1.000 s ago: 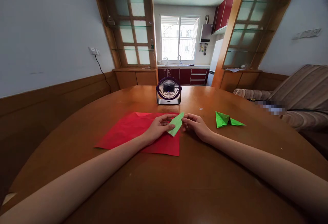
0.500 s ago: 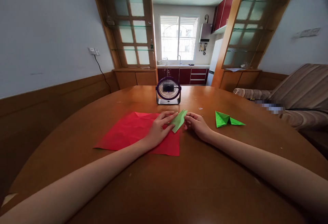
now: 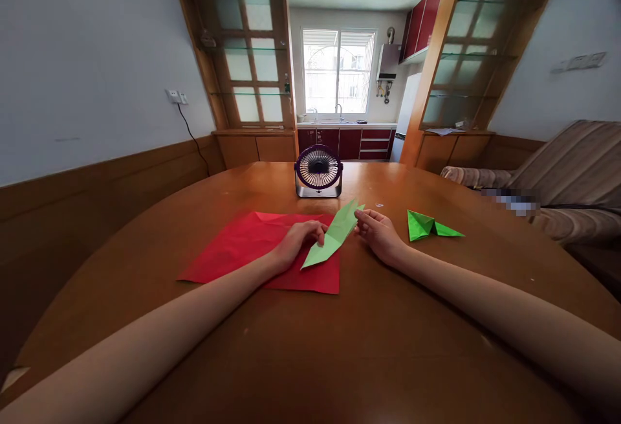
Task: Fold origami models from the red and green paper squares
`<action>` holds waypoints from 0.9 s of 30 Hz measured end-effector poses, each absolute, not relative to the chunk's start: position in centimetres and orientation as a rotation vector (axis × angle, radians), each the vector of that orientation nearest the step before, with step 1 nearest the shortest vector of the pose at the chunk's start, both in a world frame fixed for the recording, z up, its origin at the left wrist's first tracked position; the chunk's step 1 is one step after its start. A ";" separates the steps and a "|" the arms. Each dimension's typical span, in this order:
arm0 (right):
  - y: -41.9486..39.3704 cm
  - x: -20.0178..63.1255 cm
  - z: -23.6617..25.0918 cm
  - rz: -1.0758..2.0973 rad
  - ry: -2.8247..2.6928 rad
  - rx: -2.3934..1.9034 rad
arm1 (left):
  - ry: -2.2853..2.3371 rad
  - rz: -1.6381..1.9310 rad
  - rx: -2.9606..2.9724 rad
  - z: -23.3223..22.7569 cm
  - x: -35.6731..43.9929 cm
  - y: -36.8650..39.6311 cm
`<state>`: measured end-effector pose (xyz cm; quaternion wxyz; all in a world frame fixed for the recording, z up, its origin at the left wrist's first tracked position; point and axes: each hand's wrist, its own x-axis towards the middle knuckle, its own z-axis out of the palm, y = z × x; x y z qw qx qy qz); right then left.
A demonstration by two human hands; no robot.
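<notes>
Right hand [image 3: 379, 235] pinches one green paper [image 3: 334, 235]. Left hand [image 3: 298, 243] touches it, grip unclear from here, above one red sheet [image 3: 237, 246].

Fan [image 3: 318, 168] | striped sofa [image 3: 575, 165], right | window [image 3: 339, 71], beyond | wall socket [image 3: 173, 96], left

Bare forearms [image 3: 194, 312] fwd & inward, L grip [image 3: 301, 240] curled, R grip [image 3: 380, 234] in fingertip pinch

On my feed I see a brown wooden table [image 3: 310, 359] with a rounded edge. On it lie a creased red sheet [image 3: 233, 249] and, rightward, folded bright-green paper [image 3: 420, 224]; a small round fan [image 3: 318, 168] stands farther back.
</notes>
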<state>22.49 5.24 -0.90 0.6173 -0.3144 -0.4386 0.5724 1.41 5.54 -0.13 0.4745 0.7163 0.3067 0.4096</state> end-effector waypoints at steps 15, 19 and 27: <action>5.4 22.9 -1.0 1.508 -0.993 -0.588 | 0.564 0.892 1.524 0.2 1.1 4.8; 5.3 22.8 -0.9 1.496 -1.004 -0.600 | 0.554 0.895 1.542 0.4 1.0 4.7; 5.0 22.2 -0.8 1.455 -1.037 -0.630 | 0.673 0.899 1.942 0.2 1.0 4.7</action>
